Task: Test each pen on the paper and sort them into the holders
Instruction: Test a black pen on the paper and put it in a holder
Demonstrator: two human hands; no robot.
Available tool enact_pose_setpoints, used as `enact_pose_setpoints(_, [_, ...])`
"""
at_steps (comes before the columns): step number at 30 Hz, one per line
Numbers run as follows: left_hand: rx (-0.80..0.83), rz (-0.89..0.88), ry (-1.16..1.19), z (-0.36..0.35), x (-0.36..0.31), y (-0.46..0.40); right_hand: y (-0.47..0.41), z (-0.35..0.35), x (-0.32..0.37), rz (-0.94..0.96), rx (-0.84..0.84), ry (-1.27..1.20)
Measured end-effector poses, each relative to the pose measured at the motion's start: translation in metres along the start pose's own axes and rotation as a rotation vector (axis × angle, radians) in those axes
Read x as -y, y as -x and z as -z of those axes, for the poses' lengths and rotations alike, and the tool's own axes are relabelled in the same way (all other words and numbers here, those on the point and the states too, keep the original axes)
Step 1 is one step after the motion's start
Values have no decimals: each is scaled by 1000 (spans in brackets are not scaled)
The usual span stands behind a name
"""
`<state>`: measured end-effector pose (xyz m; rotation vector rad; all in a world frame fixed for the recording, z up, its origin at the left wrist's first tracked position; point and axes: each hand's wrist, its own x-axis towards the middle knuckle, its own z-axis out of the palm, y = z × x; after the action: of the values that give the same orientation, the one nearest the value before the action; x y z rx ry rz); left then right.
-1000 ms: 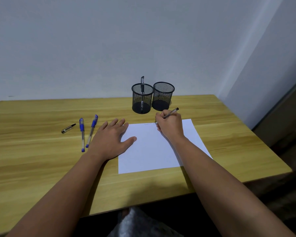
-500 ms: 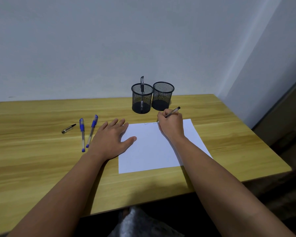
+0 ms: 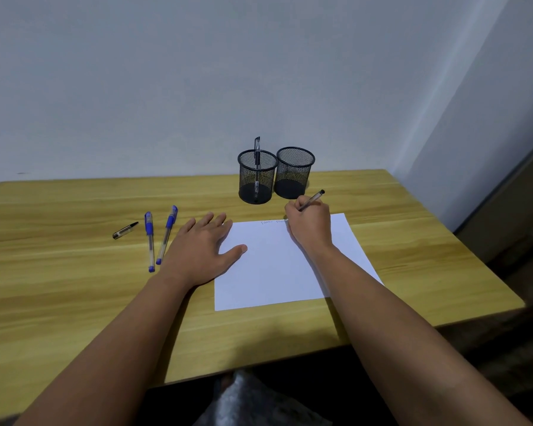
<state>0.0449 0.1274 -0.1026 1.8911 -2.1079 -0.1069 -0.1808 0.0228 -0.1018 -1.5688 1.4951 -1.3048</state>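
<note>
A white sheet of paper lies on the wooden desk. My right hand grips a black pen with its tip on the paper's top edge, beside faint scribbles. My left hand lies flat, fingers spread, pressing the paper's left edge. Two black mesh holders stand behind the paper: the left holder has one black pen standing in it, the right holder looks empty. Two blue-capped pens and a black pen cap lie left of my left hand.
The desk meets a pale wall behind the holders. Its right edge drops off toward a dark floor, and its front edge is close to my body. Bare wood stretches along the left side and the front of the desk.
My right hand has shifted slightly to the right along the paper's top edge with the pen, leaving more scribble. My left hand has not moved.
</note>
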Motion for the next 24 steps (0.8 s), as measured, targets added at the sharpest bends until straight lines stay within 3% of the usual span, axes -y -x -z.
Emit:
enact_pose_setpoints(6, [-4,1,5,0,0,0,2,3,3,-23,-23,-16])
enact_pose_setpoints(15, [1,2,18,2,-1,1,-7,12,11,-248,-131,-323])
enact_pose_setpoints(22, [-8,-5,34,7,-5,4,-13,7,23,-277,-17,-423])
enact_pose_setpoints(24, [-84,7,98,10,-4,6,-17,8,36,-232,-53,-413])
